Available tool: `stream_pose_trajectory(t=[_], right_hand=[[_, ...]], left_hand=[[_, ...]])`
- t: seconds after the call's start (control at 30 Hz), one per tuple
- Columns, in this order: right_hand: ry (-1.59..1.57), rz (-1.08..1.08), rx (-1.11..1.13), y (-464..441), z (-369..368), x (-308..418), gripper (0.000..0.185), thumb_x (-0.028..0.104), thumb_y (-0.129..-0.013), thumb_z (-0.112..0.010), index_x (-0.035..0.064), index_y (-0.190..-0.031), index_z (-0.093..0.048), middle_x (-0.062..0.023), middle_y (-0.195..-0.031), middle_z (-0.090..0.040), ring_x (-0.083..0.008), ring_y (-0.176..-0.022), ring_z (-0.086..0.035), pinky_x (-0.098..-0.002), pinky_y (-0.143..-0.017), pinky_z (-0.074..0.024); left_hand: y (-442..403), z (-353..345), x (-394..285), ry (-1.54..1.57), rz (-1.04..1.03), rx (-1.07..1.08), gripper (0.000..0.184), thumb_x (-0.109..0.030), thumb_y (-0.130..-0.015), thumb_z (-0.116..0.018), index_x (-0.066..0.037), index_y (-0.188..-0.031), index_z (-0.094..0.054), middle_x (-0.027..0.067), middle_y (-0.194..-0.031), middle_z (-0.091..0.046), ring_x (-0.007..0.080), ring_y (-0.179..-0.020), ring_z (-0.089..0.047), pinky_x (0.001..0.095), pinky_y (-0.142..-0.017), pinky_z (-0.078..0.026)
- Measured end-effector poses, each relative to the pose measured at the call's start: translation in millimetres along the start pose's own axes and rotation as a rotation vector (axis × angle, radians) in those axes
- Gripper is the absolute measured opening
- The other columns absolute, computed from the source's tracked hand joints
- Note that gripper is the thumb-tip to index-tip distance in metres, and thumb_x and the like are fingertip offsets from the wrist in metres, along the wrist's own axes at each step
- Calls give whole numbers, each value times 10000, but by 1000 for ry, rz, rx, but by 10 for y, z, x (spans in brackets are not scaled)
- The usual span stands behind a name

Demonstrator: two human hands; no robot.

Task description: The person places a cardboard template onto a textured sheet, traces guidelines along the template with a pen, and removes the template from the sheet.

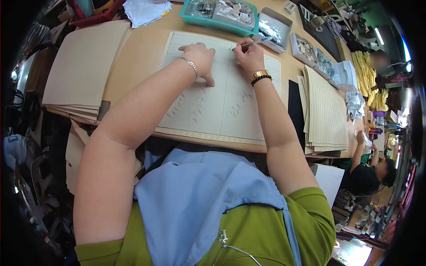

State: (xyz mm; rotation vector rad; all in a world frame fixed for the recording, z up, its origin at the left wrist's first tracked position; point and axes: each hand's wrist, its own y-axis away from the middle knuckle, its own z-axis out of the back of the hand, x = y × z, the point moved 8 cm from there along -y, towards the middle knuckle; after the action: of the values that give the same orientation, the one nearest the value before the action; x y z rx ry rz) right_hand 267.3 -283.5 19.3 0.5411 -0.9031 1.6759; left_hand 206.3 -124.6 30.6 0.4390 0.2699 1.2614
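Observation:
A pale sheet (208, 106) with ruled lines and pencil-like script lies before me, a patterned cream border showing around its edges. My left hand (199, 60) rests on its upper part, fingers spread and the thumb pointing down toward the writing. In my right hand (250, 57) is a pen (262, 40), pinched between the fingers with its light blue end sticking out to the right. The pen's tip is near the top of a long dividing line on the sheet. A bracelet circles my left wrist; a gold watch and dark beads sit on my right.
Cream textured sheets are stacked at left (84, 66) and right (326, 115). Along the back stand a teal basket (222, 25) of small pieces, a white box (277, 22) with silvery packets, and more small boxes (304, 49). Another person (366, 175) works at far right.

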Motion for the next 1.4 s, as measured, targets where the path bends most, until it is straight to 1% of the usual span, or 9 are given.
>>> stream_pose_trajectory(t=[0.1,0.2,0.33,0.4,0.53,0.7,1.0,1.2,1.4], right_hand=[[-25,21,-6,7,4,2,175,178,-780,-663,6,-794,-633,-95,-626,-645,-154,-574,-626,-288,-578,-502],[-20,-6,-61,-38,34,-171,163,179,-790,-667,21,-820,-640,-78,-656,-653,-143,-615,-634,-286,-596,-506],[-534,92,-88,173,186,160,97,99,-890,-610,14,-849,-634,-39,-757,-668,-106,-699,-630,-251,-635,-507],[-459,127,25,591,119,607,67,76,-866,-629,9,-862,-629,-40,-774,-668,-91,-712,-617,-242,-645,-502],[-314,536,552,1561,-402,1477,137,35,-759,-672,70,-886,-635,-63,-805,-667,-215,-751,-626,-332,-710,-487],[-173,743,581,1917,-842,1827,132,129,-732,-699,143,-832,-613,-36,-745,-626,-244,-811,-604,-370,-717,-451],[-56,717,613,1998,-508,1567,162,127,-731,-695,153,-844,-582,-10,-746,-618,-222,-776,-592,-359,-696,-439],[-105,803,574,1982,-986,1848,186,149,-726,-702,151,-867,-581,-16,-701,-583,-218,-776,-590,-359,-688,-436],[-260,526,522,1974,-59,1336,117,41,-719,-678,97,-811,-631,-51,-710,-635,-245,-691,-582,-345,-642,-472]], left_hand=[[-3,-15,-12,2,6,-3,1086,-635,-540,-808,-125,-1410,-407,174,-1369,-474,317,-1245,-505,605,-969,-440],[-13,22,-23,3,-29,-57,1087,-638,-529,-810,-119,-1398,-415,182,-1332,-495,339,-1181,-549,611,-941,-452],[-31,-21,-15,-13,-39,-59,1063,-634,-532,-811,-107,-1375,-433,179,-1298,-528,338,-1189,-539,618,-929,-456],[-77,-50,-19,-16,-52,-36,1049,-626,-544,-810,-96,-1370,-436,174,-1285,-544,326,-1219,-512,618,-931,-457],[-124,-85,-34,-48,-58,-21,1047,-635,-564,-796,-73,-1368,-431,168,-1286,-549,314,-1235,-500,618,-928,-462],[-154,-118,-9,-36,-36,-14,1058,-643,-559,-792,-77,-1375,-427,156,-1289,-554,317,-1206,-530,614,-925,-467],[-120,-104,-21,-50,-31,1,1055,-644,-577,-787,-96,-1398,-413,133,-1296,-568,324,-1169,-567,597,-949,-455],[-79,-74,1,-20,-11,-30,1017,-642,-601,-785,-120,-1401,-437,100,-1271,-611,320,-1119,-616,578,-1001,-423],[-111,-75,15,37,-82,-96,1006,-620,-549,-810,-75,-1328,-481,188,-1188,-597,344,-1109,-586,479,-882,-510]])
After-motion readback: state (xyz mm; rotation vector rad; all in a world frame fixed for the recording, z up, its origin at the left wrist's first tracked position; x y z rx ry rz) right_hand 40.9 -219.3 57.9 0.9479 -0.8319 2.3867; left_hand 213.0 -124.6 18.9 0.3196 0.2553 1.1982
